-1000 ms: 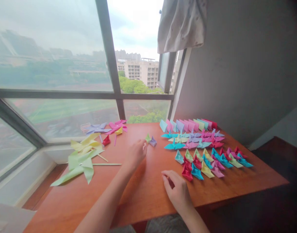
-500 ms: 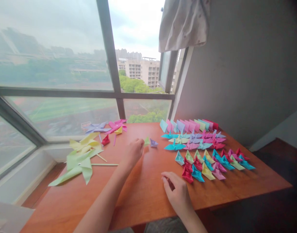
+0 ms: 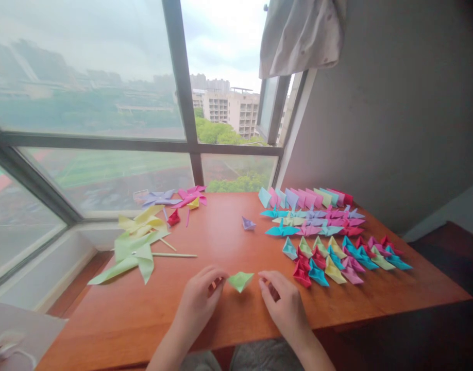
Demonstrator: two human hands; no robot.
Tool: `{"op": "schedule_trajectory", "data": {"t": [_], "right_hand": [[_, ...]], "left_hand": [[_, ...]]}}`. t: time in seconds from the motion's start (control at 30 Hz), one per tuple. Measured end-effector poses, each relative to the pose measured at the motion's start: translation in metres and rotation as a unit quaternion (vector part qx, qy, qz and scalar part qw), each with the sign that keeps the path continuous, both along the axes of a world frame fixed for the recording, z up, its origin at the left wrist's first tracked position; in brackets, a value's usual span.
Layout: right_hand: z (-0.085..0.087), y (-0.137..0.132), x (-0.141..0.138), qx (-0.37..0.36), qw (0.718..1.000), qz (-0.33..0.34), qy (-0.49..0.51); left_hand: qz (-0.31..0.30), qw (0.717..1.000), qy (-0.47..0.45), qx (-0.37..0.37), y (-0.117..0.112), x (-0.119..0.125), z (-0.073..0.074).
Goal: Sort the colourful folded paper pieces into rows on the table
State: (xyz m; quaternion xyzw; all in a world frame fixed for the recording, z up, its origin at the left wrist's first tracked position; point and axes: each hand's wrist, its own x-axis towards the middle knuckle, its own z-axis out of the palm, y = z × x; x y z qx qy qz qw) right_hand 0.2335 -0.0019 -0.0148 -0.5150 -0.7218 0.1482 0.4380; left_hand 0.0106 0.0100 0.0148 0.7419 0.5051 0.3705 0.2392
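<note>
We count two hands: one left hand point(image 3: 201, 293) and one right hand point(image 3: 281, 296). The pinwheels are four: one purple pinwheel point(image 3: 161, 198), one magenta pinwheel point(image 3: 190, 196), one yellow pinwheel point(image 3: 142, 226) and one green pinwheel point(image 3: 134, 251). With these we find four sticks point(image 3: 178, 254). Of single small paper pieces we count also four: one light green piece point(image 3: 240, 281), one purple piece point(image 3: 248, 223), one red piece point(image 3: 173, 218) and one yellow piece point(image 3: 193, 203). In the crowded rows, paper boats point(image 3: 334, 270) number more than a dozen, paper cranes point(image 3: 283, 230) at least six, and folded sheets point(image 3: 292, 198) several; because they overlap, we cannot give their exact numbers.
</note>
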Motion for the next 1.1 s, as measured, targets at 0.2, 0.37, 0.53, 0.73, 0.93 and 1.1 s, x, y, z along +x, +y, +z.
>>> {"op": "schedule_trajectory", "data": {"t": [0.2,0.37,0.53,0.73,0.93,1.1], "right_hand": [[0.001,-0.004,-0.001,-0.018,0.998,0.053,-0.008],[0.005,-0.004,-0.002,0.0,0.997,0.067,-0.031],[0.009,-0.005,-0.001,0.026,0.998,0.049,0.002],[0.019,-0.016,0.042,0.076,0.995,-0.07,0.012],[0.034,-0.031,0.148,0.15,0.942,-0.282,-0.101],[0.018,-0.043,0.225,0.124,0.888,-0.409,-0.169]], "left_hand": [[-0.021,1.0,-0.01,-0.01,-0.009,0.005,-0.005],[-0.001,0.999,-0.028,-0.029,-0.009,0.003,-0.007],[0.034,0.995,-0.069,-0.07,-0.011,0.0,-0.009],[0.013,0.996,-0.057,-0.074,-0.011,-0.004,-0.011],[0.003,0.996,-0.042,-0.072,-0.01,-0.006,-0.014],[0.003,0.996,-0.05,-0.068,-0.009,-0.005,-0.012]]}}
